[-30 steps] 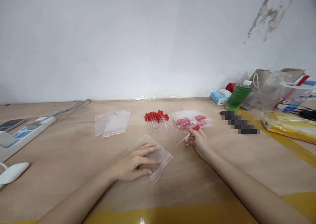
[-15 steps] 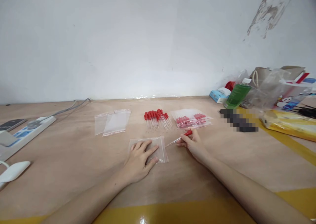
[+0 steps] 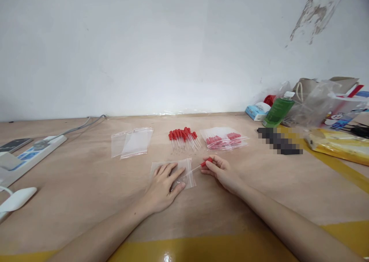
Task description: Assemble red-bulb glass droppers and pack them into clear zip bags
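Observation:
My left hand (image 3: 165,185) lies flat with fingers spread on a clear zip bag (image 3: 188,180), pressing it to the table. In my right hand (image 3: 217,169) a dropper with a red rubber bulb (image 3: 206,162) is pinched between thumb and fingers. Its thin clear tip points left and overlaps the bag's zip end; it looks to be inside the mouth. Behind the hands lies a bunch of red-bulbed droppers (image 3: 183,137). To their right, filled zip bags (image 3: 223,139) with droppers in them are stacked. Flat zip bags (image 3: 137,142) lie at the left.
A power strip (image 3: 34,154) with a cable and a white plug (image 3: 19,199) occupies the left side. On the right stand a green bottle (image 3: 278,110), a tissue pack (image 3: 256,112), a plastic cup (image 3: 343,108) and a yellow package (image 3: 336,144). A wall rises behind the table.
My right hand has moved left and slightly down, bringing the dropper's tip from the bag's edge to over or into the bag. My left hand has stayed in place.

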A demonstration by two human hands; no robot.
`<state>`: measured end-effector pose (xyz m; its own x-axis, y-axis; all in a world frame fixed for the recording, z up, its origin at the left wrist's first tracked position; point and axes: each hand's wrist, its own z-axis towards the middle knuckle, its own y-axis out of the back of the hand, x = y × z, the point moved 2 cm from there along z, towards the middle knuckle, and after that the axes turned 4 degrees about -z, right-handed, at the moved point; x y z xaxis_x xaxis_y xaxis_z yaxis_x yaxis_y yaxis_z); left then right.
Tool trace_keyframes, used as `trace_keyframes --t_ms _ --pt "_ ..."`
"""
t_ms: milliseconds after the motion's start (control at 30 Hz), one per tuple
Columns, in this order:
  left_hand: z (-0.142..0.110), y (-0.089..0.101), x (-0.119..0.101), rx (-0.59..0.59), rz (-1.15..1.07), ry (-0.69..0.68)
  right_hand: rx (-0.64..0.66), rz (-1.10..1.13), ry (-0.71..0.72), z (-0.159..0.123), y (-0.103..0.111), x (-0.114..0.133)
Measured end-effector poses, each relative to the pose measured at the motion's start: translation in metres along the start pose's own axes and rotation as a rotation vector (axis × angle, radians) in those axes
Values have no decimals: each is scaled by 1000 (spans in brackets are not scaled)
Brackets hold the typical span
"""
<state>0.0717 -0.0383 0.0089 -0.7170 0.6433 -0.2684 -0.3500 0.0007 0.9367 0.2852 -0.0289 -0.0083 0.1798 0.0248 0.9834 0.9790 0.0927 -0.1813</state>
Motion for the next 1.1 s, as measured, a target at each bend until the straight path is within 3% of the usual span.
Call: trace_keyframes --t_ms 167,300,400,633,767,967,1100 --pt "0 1 0 8 -26 11 281 -270 104 -5 -7 11" --pt "0 -1 -2 16 -37 2 470 -159 86 -6 -18 10" --pt "1 -1 -3 7 -52 5 521 -111 55 -6 -23 7" --pt "-1 17 7 110 -246 20 358 -225 -33 1 -6 7" --pt "-4 25 17 175 -316 -45 289 -224 -35 4 -1 10" --pt "-3 16 18 136 -331 -86 100 -232 -5 5 -9 6" --pt "-1 14 16 89 -326 -113 146 -361 50 4 -11 7"
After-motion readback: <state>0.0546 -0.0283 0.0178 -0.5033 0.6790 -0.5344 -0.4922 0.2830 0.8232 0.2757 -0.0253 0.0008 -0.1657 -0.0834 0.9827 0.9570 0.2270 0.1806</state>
